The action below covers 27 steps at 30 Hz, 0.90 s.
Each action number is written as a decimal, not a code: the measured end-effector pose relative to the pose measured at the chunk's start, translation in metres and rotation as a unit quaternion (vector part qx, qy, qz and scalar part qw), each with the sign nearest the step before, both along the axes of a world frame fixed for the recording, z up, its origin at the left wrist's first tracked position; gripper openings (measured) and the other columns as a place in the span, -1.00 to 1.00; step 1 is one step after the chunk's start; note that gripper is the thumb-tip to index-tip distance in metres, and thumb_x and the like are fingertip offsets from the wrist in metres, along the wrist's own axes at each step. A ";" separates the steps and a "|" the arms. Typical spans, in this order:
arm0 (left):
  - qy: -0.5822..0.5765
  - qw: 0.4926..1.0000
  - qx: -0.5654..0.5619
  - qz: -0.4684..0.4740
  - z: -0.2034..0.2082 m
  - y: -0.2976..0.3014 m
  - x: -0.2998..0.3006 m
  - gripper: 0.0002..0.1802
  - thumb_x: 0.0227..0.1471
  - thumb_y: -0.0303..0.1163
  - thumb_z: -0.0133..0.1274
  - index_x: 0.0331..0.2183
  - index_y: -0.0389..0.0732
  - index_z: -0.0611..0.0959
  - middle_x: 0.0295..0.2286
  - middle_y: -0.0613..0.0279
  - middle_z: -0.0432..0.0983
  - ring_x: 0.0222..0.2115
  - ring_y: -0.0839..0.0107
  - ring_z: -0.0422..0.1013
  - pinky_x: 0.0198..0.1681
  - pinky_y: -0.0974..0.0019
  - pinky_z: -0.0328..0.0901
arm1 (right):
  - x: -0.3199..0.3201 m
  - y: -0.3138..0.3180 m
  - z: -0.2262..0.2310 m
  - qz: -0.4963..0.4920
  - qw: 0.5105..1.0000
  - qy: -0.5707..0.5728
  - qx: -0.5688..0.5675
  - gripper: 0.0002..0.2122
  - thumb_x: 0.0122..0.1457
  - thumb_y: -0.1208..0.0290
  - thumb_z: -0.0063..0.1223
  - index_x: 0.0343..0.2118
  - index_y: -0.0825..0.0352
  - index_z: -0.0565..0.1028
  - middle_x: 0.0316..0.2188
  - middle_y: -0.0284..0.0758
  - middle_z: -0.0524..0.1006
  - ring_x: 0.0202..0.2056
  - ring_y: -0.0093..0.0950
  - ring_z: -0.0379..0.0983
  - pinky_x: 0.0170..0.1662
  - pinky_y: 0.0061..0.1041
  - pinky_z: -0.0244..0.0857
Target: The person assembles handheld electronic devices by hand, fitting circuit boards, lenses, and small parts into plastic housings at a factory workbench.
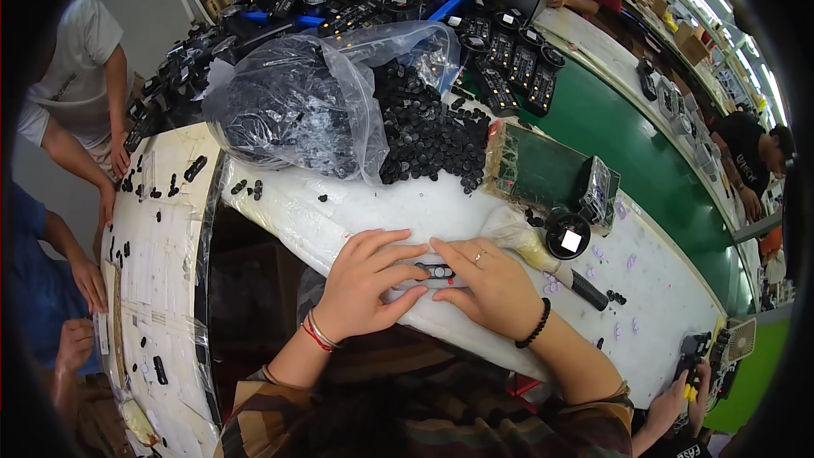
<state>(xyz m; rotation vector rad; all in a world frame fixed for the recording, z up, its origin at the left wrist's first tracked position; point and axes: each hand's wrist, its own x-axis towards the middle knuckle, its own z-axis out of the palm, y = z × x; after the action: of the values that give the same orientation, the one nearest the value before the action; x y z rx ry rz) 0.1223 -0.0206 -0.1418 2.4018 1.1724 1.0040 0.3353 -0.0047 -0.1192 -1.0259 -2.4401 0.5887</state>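
While both hands pinch it | black part (436,271) lies 3–9 o'clock | left hand (363,284) fingers (413,252) at 9 | right hand (492,284) at 3, equally near

Assembly workshop: workers line a parts-strewn bench (475,203).

Both forearms are left bare below plaid sleeves in brown, dark green and orange. On the left hand (363,282), thin red and pale cord bracelets (316,332) are worn at the wrist, well back from the fingers. On the right hand (490,282), a slim silver ring (479,258) is worn on one finger, and a black beaded bracelet (535,325) circles the wrist.
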 end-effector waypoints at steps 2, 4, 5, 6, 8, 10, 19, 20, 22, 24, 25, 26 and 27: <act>0.005 1.000 0.002 0.001 -0.002 0.000 -0.001 -0.78 -0.24 -0.36 0.24 -0.39 -0.07 0.67 -0.17 0.34 0.52 -0.04 0.27 0.34 0.01 0.14 0.18 | 0.003 0.002 0.004 0.008 0.999 -0.011 0.039 -0.51 -0.14 0.34 0.25 -0.09 0.38 0.44 -0.22 -0.30 0.42 -0.21 -0.32 0.33 -0.13 -0.40 0.27; 0.008 1.000 0.002 0.002 -0.003 -0.001 -0.001 -0.73 -0.24 -0.35 0.24 -0.34 -0.07 0.66 -0.18 0.34 0.52 -0.04 0.27 0.34 0.02 0.13 0.17 | 0.004 0.004 0.006 0.016 0.997 -0.024 0.075 -0.54 -0.15 0.35 0.25 -0.14 0.40 0.45 -0.25 -0.31 0.41 -0.20 -0.34 0.32 -0.14 -0.41 0.28; 0.000 1.000 -0.016 0.012 -0.001 -0.002 0.000 -0.67 -0.23 -0.34 0.24 -0.28 -0.07 0.65 -0.18 0.34 0.52 -0.04 0.27 0.34 0.04 0.13 0.16 | 0.004 0.005 0.006 0.020 0.997 -0.024 0.067 -0.55 -0.15 0.36 0.25 -0.15 0.41 0.46 -0.26 -0.30 0.41 -0.20 -0.34 0.32 -0.13 -0.41 0.27; -0.009 0.999 -0.035 0.022 0.001 -0.002 0.001 -0.61 -0.23 -0.33 0.24 -0.22 -0.07 0.63 -0.18 0.33 0.52 -0.04 0.27 0.34 0.05 0.13 0.15 | 0.004 0.005 0.006 0.025 0.998 -0.024 0.059 -0.57 -0.16 0.37 0.26 -0.17 0.41 0.47 -0.26 -0.30 0.41 -0.20 -0.34 0.32 -0.13 -0.41 0.27; 0.009 0.999 -0.037 0.015 0.002 0.000 0.001 -0.57 -0.22 -0.33 0.24 -0.18 -0.07 0.61 -0.17 0.32 0.51 -0.04 0.26 0.34 0.06 0.13 0.14 | 0.003 0.007 0.005 0.023 0.998 -0.029 0.045 -0.56 -0.15 0.36 0.26 -0.15 0.38 0.48 -0.27 -0.31 0.43 -0.21 -0.34 0.34 -0.12 -0.39 0.26; 0.029 0.999 -0.040 0.008 0.004 0.001 0.000 -0.53 -0.21 -0.32 0.24 -0.13 -0.08 0.59 -0.17 0.32 0.51 -0.03 0.25 0.33 0.07 0.13 0.13 | 0.003 0.009 0.004 0.022 0.999 -0.033 0.031 -0.56 -0.14 0.34 0.26 -0.14 0.36 0.49 -0.28 -0.32 0.45 -0.21 -0.34 0.35 -0.12 -0.38 0.24; 0.019 0.999 -0.047 -0.009 0.013 0.013 -0.003 -0.61 -0.13 -0.29 0.19 -0.18 -0.14 0.58 -0.19 0.25 0.47 -0.09 0.25 0.32 -0.03 0.21 0.16 | 0.004 0.007 0.000 0.015 0.994 -0.069 0.086 -0.56 -0.13 0.26 0.23 -0.14 0.32 0.50 -0.34 -0.38 0.46 -0.27 -0.40 0.35 -0.11 -0.41 0.18; 0.010 0.999 -0.030 0.011 0.014 0.019 -0.003 -0.64 -0.12 -0.30 0.19 -0.20 -0.14 0.58 -0.20 0.23 0.47 -0.11 0.23 0.32 -0.06 0.22 0.17 | 0.005 0.007 0.000 0.018 0.994 -0.072 0.086 -0.57 -0.13 0.26 0.22 -0.16 0.34 0.50 -0.34 -0.39 0.44 -0.25 -0.42 0.34 -0.09 -0.42 0.17; 0.017 0.996 0.063 0.067 0.022 0.038 -0.002 -0.70 -0.13 -0.35 0.17 -0.25 -0.14 0.59 -0.25 0.25 0.47 -0.20 0.24 0.33 -0.16 0.22 0.20 | 0.005 0.006 0.000 0.019 0.993 -0.074 0.085 -0.57 -0.14 0.26 0.21 -0.18 0.36 0.50 -0.33 -0.39 0.43 -0.24 -0.44 0.34 -0.07 -0.43 0.16; 0.057 0.983 0.142 0.104 0.032 0.056 0.004 -0.71 -0.16 -0.41 0.16 -0.27 -0.16 0.58 -0.32 0.26 0.45 -0.26 0.28 0.32 -0.21 0.25 0.18 | 0.005 0.004 0.000 0.018 0.991 -0.081 0.106 -0.58 -0.12 0.24 0.20 -0.18 0.36 0.50 -0.33 -0.39 0.43 -0.25 -0.44 0.34 -0.06 -0.43 0.15; 0.058 0.982 0.146 0.107 0.035 0.062 0.007 -0.71 -0.16 -0.41 0.16 -0.27 -0.16 0.58 -0.32 0.26 0.45 -0.26 0.28 0.32 -0.21 0.25 0.18 | 0.004 0.003 0.001 0.021 0.991 -0.080 0.110 -0.58 -0.12 0.24 0.20 -0.18 0.36 0.50 -0.33 -0.39 0.43 -0.25 -0.44 0.34 -0.06 -0.43 0.15; 0.098 0.977 0.145 0.118 0.034 0.068 0.010 -0.70 -0.19 -0.42 0.17 -0.28 -0.16 0.59 -0.32 0.27 0.45 -0.25 0.28 0.32 -0.20 0.26 0.18 | 0.004 0.002 0.001 0.019 0.991 -0.077 0.105 -0.58 -0.11 0.25 0.20 -0.16 0.35 0.50 -0.33 -0.38 0.45 -0.25 -0.43 0.35 -0.07 -0.42 0.16; 0.137 0.971 0.144 0.130 0.032 0.075 0.013 -0.70 -0.21 -0.43 0.18 -0.29 -0.15 0.59 -0.32 0.28 0.45 -0.24 0.27 0.32 -0.20 0.26 0.19 | 0.004 0.002 0.002 0.018 0.992 -0.075 0.100 -0.57 -0.11 0.26 0.21 -0.15 0.34 0.50 -0.32 -0.37 0.46 -0.25 -0.41 0.36 -0.07 -0.42 0.17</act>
<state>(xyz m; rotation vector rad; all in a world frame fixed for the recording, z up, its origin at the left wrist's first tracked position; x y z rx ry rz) 0.1356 0.0544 -0.1098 2.7353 1.5669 0.9982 0.3396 -0.0029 -0.1175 -0.9769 -2.5889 0.2798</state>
